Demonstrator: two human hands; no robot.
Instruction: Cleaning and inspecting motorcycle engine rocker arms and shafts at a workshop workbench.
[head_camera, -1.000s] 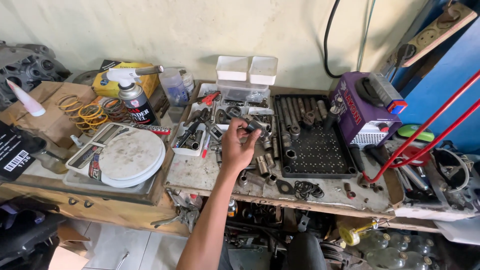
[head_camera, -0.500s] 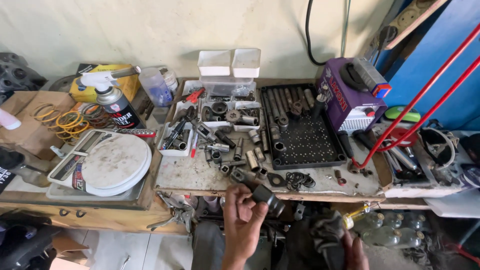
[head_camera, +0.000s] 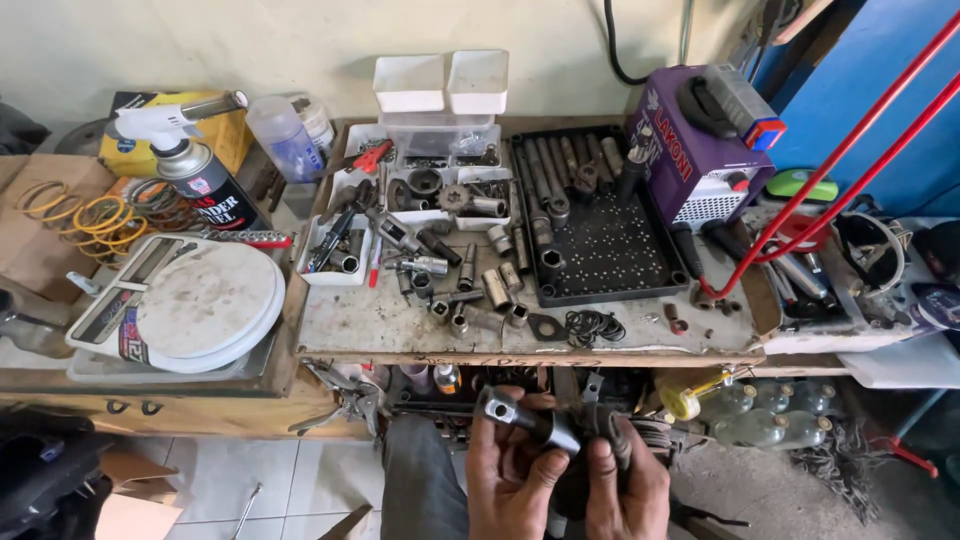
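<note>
Low in the head view, below the bench's front edge, my left hand grips a long dark metal socket that points up to the left. My right hand closes on a dark greasy metal part at the socket's right end. Both hands are smeared with grease and touch each other. Above them, several loose sockets and bits lie scattered on the dirty workbench. A black socket tray sits behind these.
A purple welding machine stands at the back right. A torch canister, coils of wire and a white round plate lie left. Red metal bars slant across the right. Small white bins stand at the wall. Plastic bottles lie under the bench.
My left hand took a socket from the bench top and drew back below its front edge. My right hand came into view and joined it on the parts.
</note>
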